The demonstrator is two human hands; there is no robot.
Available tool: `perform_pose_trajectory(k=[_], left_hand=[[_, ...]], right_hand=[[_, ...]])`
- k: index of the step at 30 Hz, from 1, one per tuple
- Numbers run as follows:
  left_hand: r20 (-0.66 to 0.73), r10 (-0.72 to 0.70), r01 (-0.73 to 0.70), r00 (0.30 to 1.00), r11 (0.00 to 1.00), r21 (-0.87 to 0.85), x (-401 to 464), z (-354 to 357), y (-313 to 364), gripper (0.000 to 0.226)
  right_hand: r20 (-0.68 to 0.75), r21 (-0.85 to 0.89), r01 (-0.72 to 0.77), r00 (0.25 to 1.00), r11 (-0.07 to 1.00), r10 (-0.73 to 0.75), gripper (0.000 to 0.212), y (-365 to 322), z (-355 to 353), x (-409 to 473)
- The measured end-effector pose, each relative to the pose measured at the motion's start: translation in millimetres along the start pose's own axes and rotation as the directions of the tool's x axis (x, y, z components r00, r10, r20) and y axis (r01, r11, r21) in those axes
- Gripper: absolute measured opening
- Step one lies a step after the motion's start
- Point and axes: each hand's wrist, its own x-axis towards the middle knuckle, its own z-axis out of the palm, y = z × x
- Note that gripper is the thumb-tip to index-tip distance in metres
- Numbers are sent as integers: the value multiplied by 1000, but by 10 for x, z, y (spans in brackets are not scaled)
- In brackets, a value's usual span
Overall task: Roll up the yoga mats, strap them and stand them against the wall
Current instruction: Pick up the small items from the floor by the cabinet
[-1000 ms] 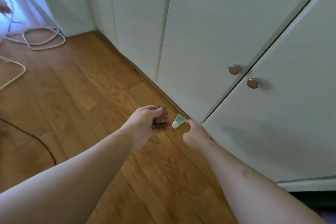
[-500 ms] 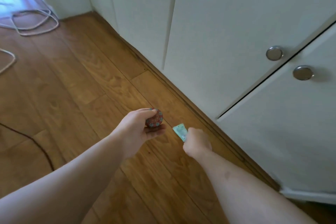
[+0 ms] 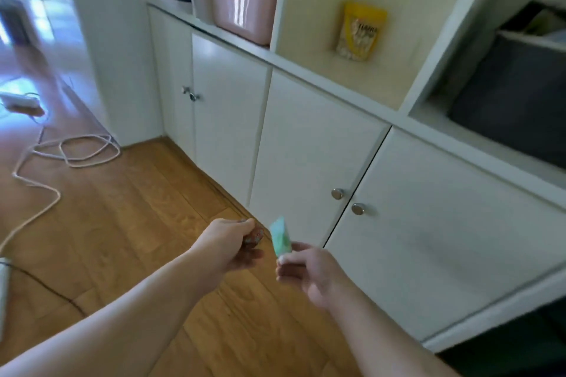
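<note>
Head view shows my left hand (image 3: 228, 246) gripping a small red patterned ball (image 3: 254, 239) beside the white cabinet (image 3: 306, 144), my right hand (image 3: 309, 269) pinching a green packet (image 3: 281, 240), no mat visible.

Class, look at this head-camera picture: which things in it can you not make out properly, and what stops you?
- Small round patterned object, head view: mostly hidden by the left hand; identity unclear.
- Green packet pinched by the right hand: motion-blurred, print unreadable.
- Yellow bag on the shelf: blurred label.
- Dark bin: cut off by the right edge.
- Yoga mats: none in view.
</note>
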Motion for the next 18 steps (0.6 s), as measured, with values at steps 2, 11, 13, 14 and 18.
perform_pose_trajectory(k=[2, 11, 13, 14, 18], left_hand=[[20, 74, -73, 997, 997, -24, -262, 42, 183, 17], [242, 246, -241, 938, 969, -53, -1203, 148, 671, 17], [343, 267, -265, 901, 963, -53, -1356, 131, 740, 20], [384, 280, -289, 880, 957, -35, -1409, 126, 772, 23], [465, 368, -460, 805, 883, 97, -1430, 157, 933, 22]], right_hand=[[85, 36, 98, 991, 995, -101, 42, -335, 171, -384], [158, -233, 359, 931, 904, -330, 35, -984, 575, -1649], [147, -260, 409, 912, 875, -383, 41, -1032, 567, -1758], [134, -278, 428, 904, 860, -407, 45, -1057, 559, -1789], [74, -277, 460, 886, 844, -458, 39, -1191, 532, -1829]])
